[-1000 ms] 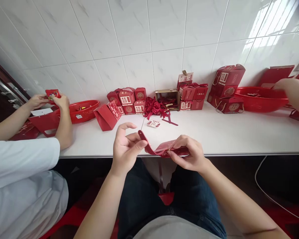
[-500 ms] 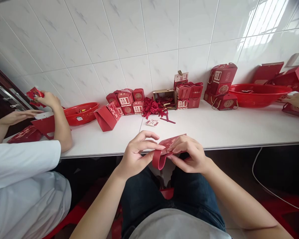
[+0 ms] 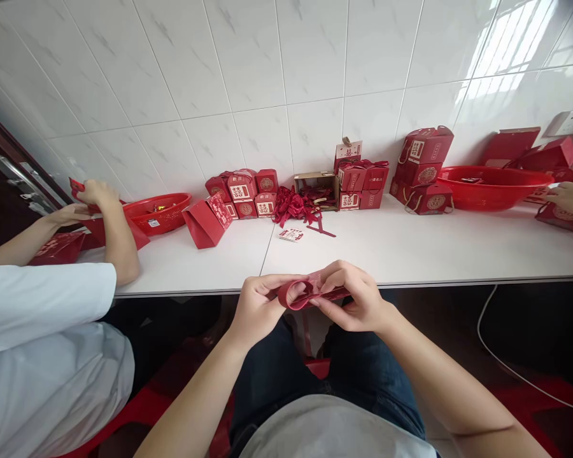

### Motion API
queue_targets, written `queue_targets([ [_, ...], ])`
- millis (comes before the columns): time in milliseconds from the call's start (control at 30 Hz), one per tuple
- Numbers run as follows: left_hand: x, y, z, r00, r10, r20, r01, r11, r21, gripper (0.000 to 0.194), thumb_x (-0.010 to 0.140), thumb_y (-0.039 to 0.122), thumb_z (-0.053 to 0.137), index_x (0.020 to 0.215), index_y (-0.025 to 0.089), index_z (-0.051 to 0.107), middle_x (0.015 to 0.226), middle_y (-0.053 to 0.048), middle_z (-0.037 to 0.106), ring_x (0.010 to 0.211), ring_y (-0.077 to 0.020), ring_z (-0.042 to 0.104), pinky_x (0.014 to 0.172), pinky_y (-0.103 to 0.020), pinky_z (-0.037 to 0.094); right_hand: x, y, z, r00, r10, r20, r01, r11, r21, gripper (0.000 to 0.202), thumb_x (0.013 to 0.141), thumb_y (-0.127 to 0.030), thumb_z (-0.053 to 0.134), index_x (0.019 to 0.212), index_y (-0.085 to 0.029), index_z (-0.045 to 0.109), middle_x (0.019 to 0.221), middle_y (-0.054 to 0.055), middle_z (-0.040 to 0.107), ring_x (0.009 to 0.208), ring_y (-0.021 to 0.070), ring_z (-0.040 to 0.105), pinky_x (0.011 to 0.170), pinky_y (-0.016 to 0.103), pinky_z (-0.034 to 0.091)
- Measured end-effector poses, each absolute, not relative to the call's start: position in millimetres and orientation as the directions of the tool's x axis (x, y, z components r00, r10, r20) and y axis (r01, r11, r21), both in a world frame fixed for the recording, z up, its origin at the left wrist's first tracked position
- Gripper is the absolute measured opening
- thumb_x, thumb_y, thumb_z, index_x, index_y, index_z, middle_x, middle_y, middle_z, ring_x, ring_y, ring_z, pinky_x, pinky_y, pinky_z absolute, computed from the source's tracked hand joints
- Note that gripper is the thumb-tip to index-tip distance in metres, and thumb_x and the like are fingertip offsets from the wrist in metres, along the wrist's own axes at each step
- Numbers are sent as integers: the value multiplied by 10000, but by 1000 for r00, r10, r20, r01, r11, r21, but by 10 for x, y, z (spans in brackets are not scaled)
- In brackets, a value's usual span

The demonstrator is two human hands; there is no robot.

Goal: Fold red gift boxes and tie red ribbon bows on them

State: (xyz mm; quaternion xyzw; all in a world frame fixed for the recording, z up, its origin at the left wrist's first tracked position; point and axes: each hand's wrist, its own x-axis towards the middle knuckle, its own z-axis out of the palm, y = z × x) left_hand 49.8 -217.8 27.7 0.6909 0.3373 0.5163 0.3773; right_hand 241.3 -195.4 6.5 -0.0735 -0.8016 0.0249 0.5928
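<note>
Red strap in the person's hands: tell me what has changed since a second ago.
The left hand has moved right, closer to the right hand, and the red strap, earlier stretched left with its end raised, now curls into a loop. No new grip or release shows. The right hand still pinches the red piece; the card and ribbons lie unmoved.

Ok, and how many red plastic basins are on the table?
2: the left basin, beside the lone red box, and the right basin, beside the stacked gift boxes.

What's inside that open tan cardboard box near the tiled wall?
Inside the open tan cardboard box, dark red strips lie jumbled; whatever is beneath them is covered.
</note>
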Motion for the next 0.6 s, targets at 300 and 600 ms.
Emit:
queue_targets([
  [300, 325, -2055, 313, 451, 703, 550, 105, -654, 749, 266, 861, 112, 636, 1054, 247, 760, 1020, -62, 765, 940, -184, 713, 828, -245, 566, 2340, -1839, 82, -261, 270, 927, 93, 963, -254, 215, 807, -110, 665, 907, -221, 510, 859, 69, 657, 766, 181, 663, 617, 296, 549],
  [600, 315, -1666, 274, 427, 659, 620, 79, -710, 700, 282, 841, 76, 606, 1045, 217, 741, 1002, -83, 735, 958, -203, 694, 843, -300, 570, 2259, -1598, 62, -208, 402, 891, 180, 912, -369, 202, 827, -138, 670, 867, -225, 492, 934, 102, 746, 814, 196, 718, 676, 324, 566],
])
